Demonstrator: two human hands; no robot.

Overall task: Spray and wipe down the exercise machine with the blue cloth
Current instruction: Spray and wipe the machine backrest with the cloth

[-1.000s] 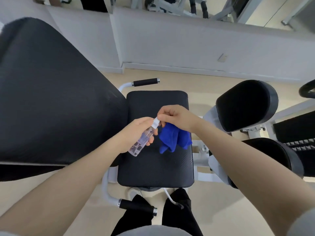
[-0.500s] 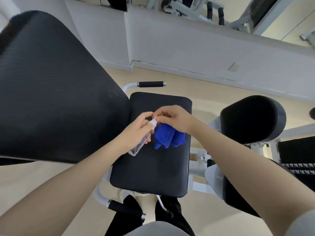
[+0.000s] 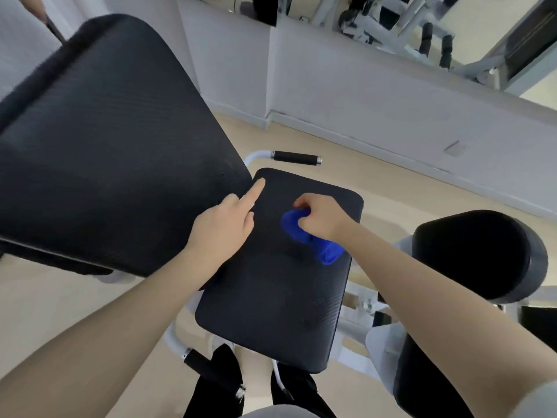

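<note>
Right hand (image 3: pixel 319 220) grips blue cloth (image 3: pixel 313 241) on black seat pad (image 3: pixel 271 297) | left hand (image 3: pixel 223 224) index finger extended, other fingers curled, contents hidden | no legible writing.

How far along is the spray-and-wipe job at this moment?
Early. The right hand grips the blue cloth over the seat pad; the left hand has its index finger extended, and no spray bottle shows. No wetness shows, so the seat, backrest and leg pad look unwiped.

Gym, padded exercise machine (image 3: pixel 271 282), wall mirror (image 3: pixel 391 31) reflecting equipment
</note>
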